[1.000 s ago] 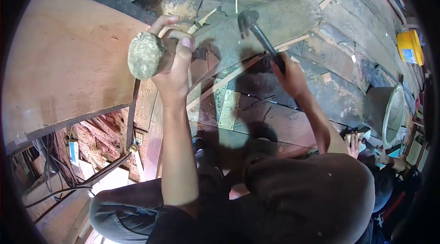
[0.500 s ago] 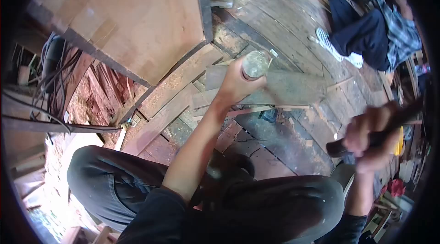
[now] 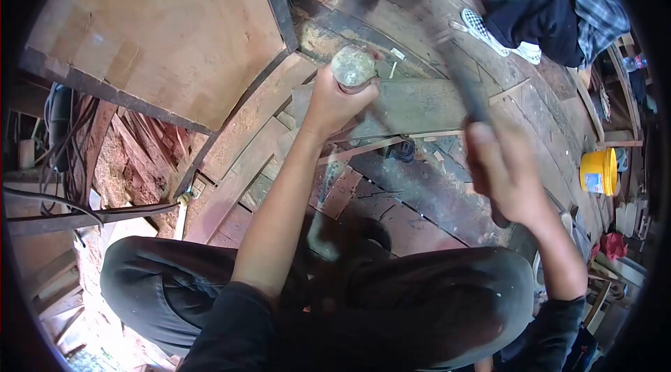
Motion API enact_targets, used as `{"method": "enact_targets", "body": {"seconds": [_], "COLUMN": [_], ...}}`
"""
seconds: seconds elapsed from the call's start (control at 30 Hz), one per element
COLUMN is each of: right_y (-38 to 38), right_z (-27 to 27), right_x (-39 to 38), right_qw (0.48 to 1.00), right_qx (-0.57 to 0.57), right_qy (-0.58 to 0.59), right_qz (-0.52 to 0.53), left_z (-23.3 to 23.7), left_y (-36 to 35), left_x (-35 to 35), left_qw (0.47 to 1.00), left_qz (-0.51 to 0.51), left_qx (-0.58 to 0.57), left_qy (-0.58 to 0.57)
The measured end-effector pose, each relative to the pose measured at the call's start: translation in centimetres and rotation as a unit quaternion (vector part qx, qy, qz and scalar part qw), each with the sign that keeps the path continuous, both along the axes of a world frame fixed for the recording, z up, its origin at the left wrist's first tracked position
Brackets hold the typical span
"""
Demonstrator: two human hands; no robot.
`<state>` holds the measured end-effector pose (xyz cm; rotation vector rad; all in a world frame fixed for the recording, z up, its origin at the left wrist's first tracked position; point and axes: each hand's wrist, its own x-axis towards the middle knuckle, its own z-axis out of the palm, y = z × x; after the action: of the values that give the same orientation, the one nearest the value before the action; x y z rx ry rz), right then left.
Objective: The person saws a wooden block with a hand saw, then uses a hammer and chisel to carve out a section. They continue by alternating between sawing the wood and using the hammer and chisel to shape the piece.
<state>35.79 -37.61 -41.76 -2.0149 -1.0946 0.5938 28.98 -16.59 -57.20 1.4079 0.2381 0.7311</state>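
My left hand (image 3: 335, 103) is wrapped around a thick upright tool handle (image 3: 353, 66), whose round, pale, battered top faces me. The tool's lower end is hidden by my fist, so its kind cannot be told. Beneath it lies a flat grey wooden board (image 3: 419, 106) on the floor. My right hand (image 3: 507, 169) grips the dark handle of a hammer (image 3: 461, 82). The hammer's head is smeared by motion and hangs in the air, beyond and to the right of the round top, apart from it.
A large plywood panel (image 3: 161, 29) with dark edges stands at upper left. Cables (image 3: 80, 141) hang beside it. A person in checkered shoes (image 3: 486, 33) sits at upper right. A yellow bucket (image 3: 599, 170) is at right. Wood strips and sawdust cover the plank floor.
My right hand has swung the hammer inward from the far right, bringing its head into view. My left hand keeps its hold on the tool. The view has shifted somewhat.
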Motion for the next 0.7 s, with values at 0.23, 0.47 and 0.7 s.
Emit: {"method": "enact_targets", "body": {"seconds": [0.23,0.47,0.7], "right_y": [-0.2,-1.7,-4.4], "right_z": [-4.7,-21.2,-28.0], "right_x": [0.5,5.1,5.2], "right_qw": [0.966,0.985,0.966], "right_qx": [0.001,0.01,-0.065], "right_qy": [0.254,0.034,-0.004], "right_qz": [-0.044,-0.166,-0.252], "left_z": [-0.9,-2.1,-4.1], "left_y": [0.6,1.5,1.2], "left_x": [-0.1,-2.2,-4.9], "left_qw": [1.0,1.0,0.997], "left_qz": [-0.004,-0.017,-0.009], "left_qx": [0.003,0.0,0.045], "left_qy": [-0.011,-0.003,-0.056]}}
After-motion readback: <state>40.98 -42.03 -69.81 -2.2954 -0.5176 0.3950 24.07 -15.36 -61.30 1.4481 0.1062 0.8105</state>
